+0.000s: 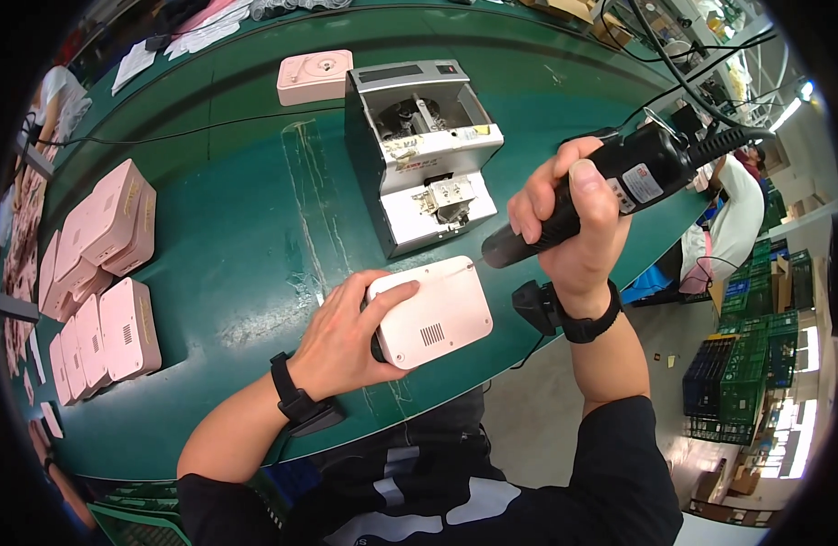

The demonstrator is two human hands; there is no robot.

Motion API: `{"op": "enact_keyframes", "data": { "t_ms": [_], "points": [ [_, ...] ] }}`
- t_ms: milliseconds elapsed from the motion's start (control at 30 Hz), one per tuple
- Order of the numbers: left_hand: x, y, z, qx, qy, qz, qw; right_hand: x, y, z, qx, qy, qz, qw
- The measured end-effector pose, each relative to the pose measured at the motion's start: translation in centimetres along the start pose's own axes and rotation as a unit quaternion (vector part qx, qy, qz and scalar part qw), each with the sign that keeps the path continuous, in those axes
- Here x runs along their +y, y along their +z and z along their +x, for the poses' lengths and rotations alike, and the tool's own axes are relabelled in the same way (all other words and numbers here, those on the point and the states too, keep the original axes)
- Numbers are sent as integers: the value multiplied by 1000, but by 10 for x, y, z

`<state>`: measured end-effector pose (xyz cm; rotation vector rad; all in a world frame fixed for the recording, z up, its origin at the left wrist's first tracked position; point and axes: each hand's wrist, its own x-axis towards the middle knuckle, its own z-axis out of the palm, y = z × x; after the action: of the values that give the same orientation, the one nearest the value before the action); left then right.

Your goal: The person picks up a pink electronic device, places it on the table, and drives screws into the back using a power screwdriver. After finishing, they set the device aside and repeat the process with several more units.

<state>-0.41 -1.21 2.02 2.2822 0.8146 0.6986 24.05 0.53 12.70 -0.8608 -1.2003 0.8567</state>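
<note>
My left hand (346, 328) is closed round the left side of a pale pink plastic box (441, 305), thumb at its near edge and fingers over its top. The box has rounded corners, a small slotted grille and holes near its corners. In my right hand (578, 214) is a black electric screwdriver (533, 241), tilted, its nose pointing down and left. The thin bit reaches the box's far right corner; whether it sits in the hole there is too small to tell. Just beyond the box stands a grey and white screw feeder (428, 155), with an open top compartment.
Several more pink boxes (109, 223) are stacked on the left of the green table (228, 255). One pink part with a round recess (316, 76) lies beyond, beside the feeder. Cables run across the table and up from the screwdriver. Green crates (742, 373) stand at right; people are nearby.
</note>
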Motion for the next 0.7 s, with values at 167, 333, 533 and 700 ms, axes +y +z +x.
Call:
{"op": "enact_keyframes", "data": {
  "t_ms": [167, 333, 533, 700],
  "points": [
    [1, 1, 2, 12, 4, -3, 1000, 2, 1, -3, -16, -12, 19, 1000],
    [6, 2, 1, 18, -3, 20, 1000, -16, 11, 8, -25, -26, -50, 998],
    [3, 1, 0, 46, 12, 3, 999, -23, 27, 33, 18, -92, 27, 995],
    [2, 2, -4, 39, 5, 5, 999, -16, 35, 35, 1, -61, -21, 998]
  ]
}}
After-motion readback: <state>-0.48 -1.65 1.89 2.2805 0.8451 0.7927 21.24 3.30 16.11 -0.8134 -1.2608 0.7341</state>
